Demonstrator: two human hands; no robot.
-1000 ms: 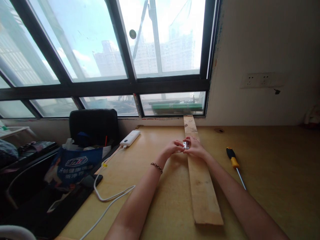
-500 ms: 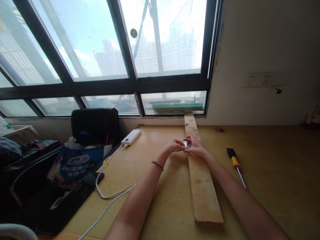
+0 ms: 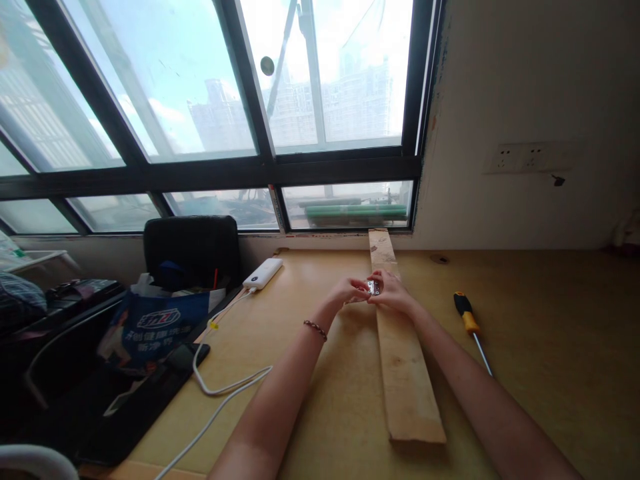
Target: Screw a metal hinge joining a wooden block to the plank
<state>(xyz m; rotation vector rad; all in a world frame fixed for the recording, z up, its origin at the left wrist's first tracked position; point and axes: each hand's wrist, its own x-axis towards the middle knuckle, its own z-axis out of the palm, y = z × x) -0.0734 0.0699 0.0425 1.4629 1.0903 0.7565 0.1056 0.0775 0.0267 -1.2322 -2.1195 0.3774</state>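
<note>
A small silver metal hinge (image 3: 373,288) with screw holes sits at the left edge of a long wooden board (image 3: 407,373). My left hand (image 3: 353,291) pinches the hinge from the left, its fingers bent around that side. On the right, my right hand (image 3: 390,291) grips the hinge between thumb and fingers, resting over the board. The fingers partly cover the hinge. The board lies lengthwise on the table, its far end against the window sill.
A screwdriver (image 3: 467,317) with a black and yellow handle lies right of the board on the table (image 3: 550,360). Left are a white power bank (image 3: 263,274) with a white cable (image 3: 220,393), a black chair (image 3: 193,247) and a blue bag (image 3: 150,333).
Both hands stay in nearly the same place on the hinge. Slightly more of the metal shows between the fingers now.
</note>
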